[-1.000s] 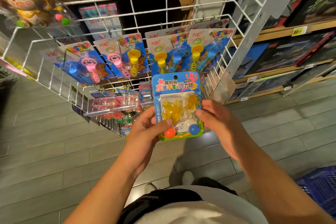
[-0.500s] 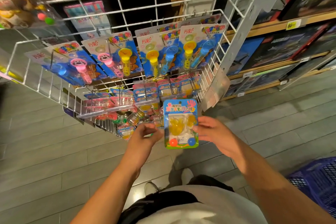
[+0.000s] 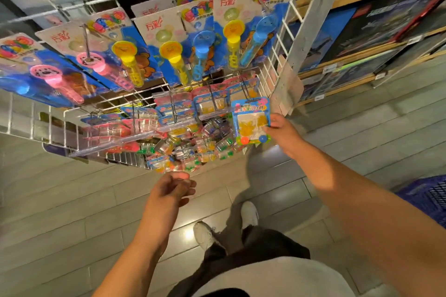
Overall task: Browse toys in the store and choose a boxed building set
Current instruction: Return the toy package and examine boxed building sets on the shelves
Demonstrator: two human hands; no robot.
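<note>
Wire rack (image 3: 311, 19) carrying hung blister packs (image 3: 169, 50).

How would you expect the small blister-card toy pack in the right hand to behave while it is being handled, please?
The toy pack is probably light: the right hand pinches it by one edge alone. Its thin printed card would likely flex rather than stay rigid. The clear plastic bubble over the yellow pieces looks smooth, so it may be slippery and dent under pressure.

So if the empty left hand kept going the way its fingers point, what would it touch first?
Probably the loose toy packets piled in the wire basket just beyond the left hand, though depth is unclear.
</note>
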